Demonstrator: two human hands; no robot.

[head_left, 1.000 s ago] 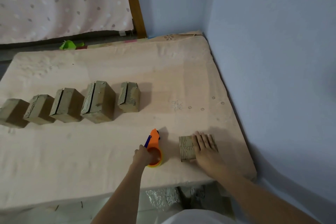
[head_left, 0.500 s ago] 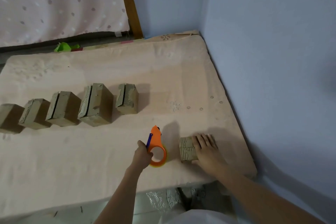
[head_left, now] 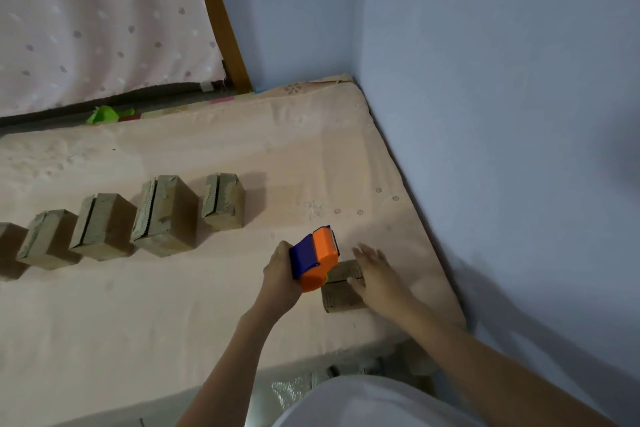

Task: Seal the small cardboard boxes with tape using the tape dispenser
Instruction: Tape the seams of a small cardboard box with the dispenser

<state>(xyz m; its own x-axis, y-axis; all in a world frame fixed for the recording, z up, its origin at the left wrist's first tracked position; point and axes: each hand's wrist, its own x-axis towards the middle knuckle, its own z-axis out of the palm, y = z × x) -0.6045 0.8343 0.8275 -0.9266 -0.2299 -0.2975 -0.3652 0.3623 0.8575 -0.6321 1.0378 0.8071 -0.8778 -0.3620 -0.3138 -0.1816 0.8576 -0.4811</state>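
Small cardboard box (head_left: 341,289) near front right corner of mattress (head_left: 207,288), flap seam on top. Orange-blue tape dispenser (head_left: 314,258) raised over box's left edge, gripped by left hand (head_left: 280,276), fingers curled round handle. Right hand (head_left: 375,276) laid on box's right side, fingers straight, slightly spread. Row of five boxes (head_left: 162,217) well apart, far left.

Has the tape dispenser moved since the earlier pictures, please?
Yes. The left hand has lifted the tape dispenser off the mattress and carried it right, over the near box under the right hand.
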